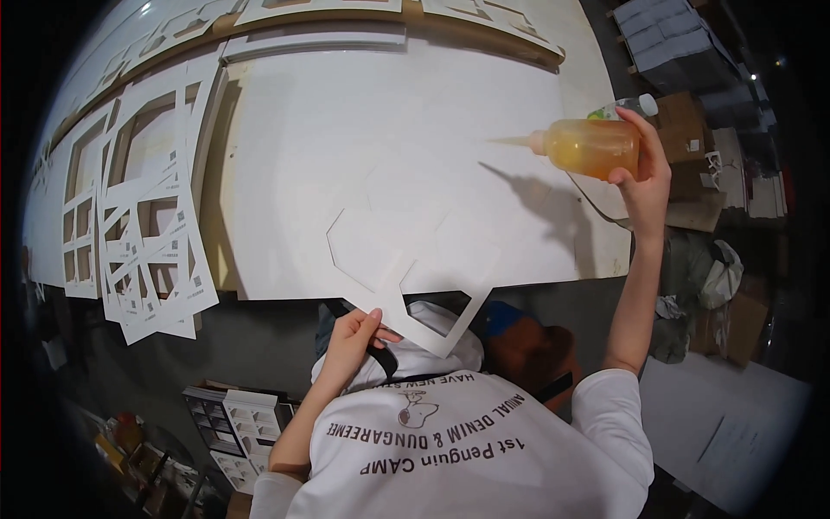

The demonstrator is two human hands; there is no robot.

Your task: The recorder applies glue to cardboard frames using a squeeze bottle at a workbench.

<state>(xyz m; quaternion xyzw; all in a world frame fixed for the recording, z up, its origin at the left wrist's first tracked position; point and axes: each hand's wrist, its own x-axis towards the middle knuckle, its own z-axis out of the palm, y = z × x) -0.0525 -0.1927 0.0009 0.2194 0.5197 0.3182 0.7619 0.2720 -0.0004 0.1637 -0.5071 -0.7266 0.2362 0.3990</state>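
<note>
My left hand (353, 339) pinches the near edge of a white die-cut cardboard frame (380, 259) with hexagon-shaped openings. The frame lies flat on the white work board (346, 130), and its near part hangs over the board's front edge. My right hand (644, 169) is raised over the board's right end and grips a soft squeeze bottle (592, 147) filled with amber liquid. The bottle lies sideways, its pointed nozzle aimed left, well above and to the right of the frame.
Piles of white cut-out cardboard frames (147, 233) cover the board's left side, and more lie along its far edge (320, 39). A clear bottle with a white cap (638, 105) stands behind my right hand. Cardboard boxes (692, 130) crowd the right; a carton of white pieces (242, 424) sits lower left.
</note>
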